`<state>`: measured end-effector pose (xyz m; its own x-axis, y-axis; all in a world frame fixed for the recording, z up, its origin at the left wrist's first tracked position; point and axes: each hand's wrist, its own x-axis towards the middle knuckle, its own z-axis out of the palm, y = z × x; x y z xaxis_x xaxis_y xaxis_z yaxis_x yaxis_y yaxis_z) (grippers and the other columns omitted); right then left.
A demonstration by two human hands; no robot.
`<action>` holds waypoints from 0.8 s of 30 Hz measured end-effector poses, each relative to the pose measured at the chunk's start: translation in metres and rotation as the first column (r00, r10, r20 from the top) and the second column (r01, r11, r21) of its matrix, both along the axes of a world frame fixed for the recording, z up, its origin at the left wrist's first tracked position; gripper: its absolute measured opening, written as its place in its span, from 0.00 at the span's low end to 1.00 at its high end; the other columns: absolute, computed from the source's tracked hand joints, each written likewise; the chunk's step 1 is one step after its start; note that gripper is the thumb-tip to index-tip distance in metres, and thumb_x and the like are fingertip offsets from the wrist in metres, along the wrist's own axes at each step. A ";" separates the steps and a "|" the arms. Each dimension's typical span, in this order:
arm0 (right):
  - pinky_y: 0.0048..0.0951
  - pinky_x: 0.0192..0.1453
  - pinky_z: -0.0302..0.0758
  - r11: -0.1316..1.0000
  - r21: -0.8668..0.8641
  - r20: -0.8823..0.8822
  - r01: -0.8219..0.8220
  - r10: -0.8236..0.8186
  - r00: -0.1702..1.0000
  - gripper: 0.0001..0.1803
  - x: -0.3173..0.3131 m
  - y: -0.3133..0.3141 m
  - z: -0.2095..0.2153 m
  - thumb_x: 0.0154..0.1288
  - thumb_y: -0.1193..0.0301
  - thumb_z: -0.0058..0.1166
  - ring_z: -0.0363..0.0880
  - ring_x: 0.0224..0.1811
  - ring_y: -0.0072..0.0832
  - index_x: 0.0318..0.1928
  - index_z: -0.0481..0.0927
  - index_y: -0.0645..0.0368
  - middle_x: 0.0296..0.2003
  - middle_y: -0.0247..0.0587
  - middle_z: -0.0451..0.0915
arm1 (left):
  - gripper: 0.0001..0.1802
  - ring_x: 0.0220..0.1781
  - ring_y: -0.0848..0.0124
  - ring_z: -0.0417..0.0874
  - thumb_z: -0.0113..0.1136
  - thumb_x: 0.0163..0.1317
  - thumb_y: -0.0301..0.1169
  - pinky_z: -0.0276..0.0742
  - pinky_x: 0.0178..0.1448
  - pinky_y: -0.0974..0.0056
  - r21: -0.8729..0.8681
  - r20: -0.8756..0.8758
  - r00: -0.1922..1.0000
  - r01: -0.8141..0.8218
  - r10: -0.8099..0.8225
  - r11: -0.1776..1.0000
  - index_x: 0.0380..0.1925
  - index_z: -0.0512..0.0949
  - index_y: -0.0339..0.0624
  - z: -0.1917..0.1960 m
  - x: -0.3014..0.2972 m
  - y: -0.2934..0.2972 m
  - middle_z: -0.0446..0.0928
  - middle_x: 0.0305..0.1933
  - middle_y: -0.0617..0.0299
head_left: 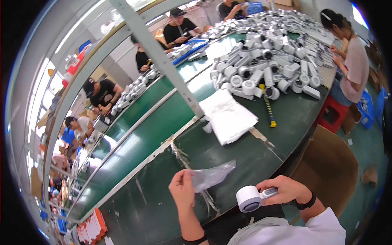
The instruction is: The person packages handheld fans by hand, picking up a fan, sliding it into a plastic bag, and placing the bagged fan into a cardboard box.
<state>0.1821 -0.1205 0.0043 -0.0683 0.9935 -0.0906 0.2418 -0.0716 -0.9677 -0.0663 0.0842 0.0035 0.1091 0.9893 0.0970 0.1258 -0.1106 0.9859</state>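
Left fingers [187, 174] pinched a clear bag [213, 176]; right fingers [268, 183] clasped a white device [247, 193], liable to fall if that grip slackened.

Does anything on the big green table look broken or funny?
Yes: the dark green, glossy tabletop has ragged, tan strips near the clear, crinkly plastic bag, as if something peeled off. Also, a yellow-and-dark tool lies at the edge of the heap of white-and-gray devices, unlike its neighbours.

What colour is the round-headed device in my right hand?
The device is white and grey, head view.
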 end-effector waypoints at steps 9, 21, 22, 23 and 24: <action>0.27 0.45 0.77 0.982 -0.055 -0.042 -0.179 0.177 0.983 0.22 -0.048 0.037 -0.006 0.54 0.62 0.68 0.84 0.36 0.30 0.49 0.81 0.54 0.36 0.41 0.84 | 0.08 0.27 0.79 0.76 0.56 0.66 0.28 0.71 0.31 0.73 0.175 -0.472 0.789 -0.354 0.393 0.919 0.37 0.81 0.35 0.015 -0.138 -0.040 0.80 0.31 0.64; 0.27 0.39 0.74 0.802 -0.023 -0.024 -0.597 0.597 0.802 0.39 -0.185 0.110 -0.007 0.60 0.56 0.63 0.80 0.31 0.30 0.69 0.61 0.49 0.30 0.40 0.81 | 0.08 0.21 0.86 0.70 0.58 0.64 0.25 0.60 0.21 0.77 -0.032 -0.158 0.967 -0.207 0.199 0.978 0.40 0.82 0.37 0.010 -0.179 -0.069 0.81 0.32 0.65; 0.27 0.39 0.74 0.765 -0.054 0.036 -0.642 0.644 0.764 0.44 -0.189 0.118 -0.005 0.60 0.56 0.62 0.80 0.30 0.27 0.73 0.53 0.48 0.30 0.39 0.82 | 0.08 0.21 0.87 0.69 0.58 0.64 0.24 0.59 0.20 0.77 -0.067 -0.117 0.985 -0.135 0.126 0.989 0.41 0.82 0.37 0.013 -0.180 -0.071 0.82 0.33 0.63; 0.27 0.39 0.74 0.763 -0.054 0.035 -0.645 0.647 0.762 0.44 -0.192 0.122 -0.004 0.60 0.56 0.62 0.80 0.30 0.27 0.73 0.53 0.48 0.30 0.39 0.82 | 0.08 0.21 0.87 0.69 0.58 0.64 0.24 0.59 0.20 0.77 -0.068 -0.118 0.985 -0.138 0.130 0.988 0.41 0.82 0.37 0.015 -0.182 -0.073 0.82 0.33 0.63; 0.27 0.39 0.74 0.735 -0.076 -0.003 -0.674 0.676 0.737 0.47 -0.195 0.123 -0.003 0.61 0.57 0.62 0.80 0.30 0.27 0.74 0.49 0.48 0.30 0.39 0.82 | 0.08 0.21 0.87 0.70 0.57 0.64 0.24 0.59 0.20 0.78 -0.056 -0.062 0.995 -0.083 0.080 0.995 0.41 0.82 0.37 0.016 -0.184 -0.076 0.82 0.34 0.63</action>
<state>-0.0127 0.0029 0.0013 -0.7156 0.6785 -0.1659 0.2745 0.0547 -0.9600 -0.2503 0.0081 0.0197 0.0320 0.9989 0.0348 0.1911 -0.0403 0.9807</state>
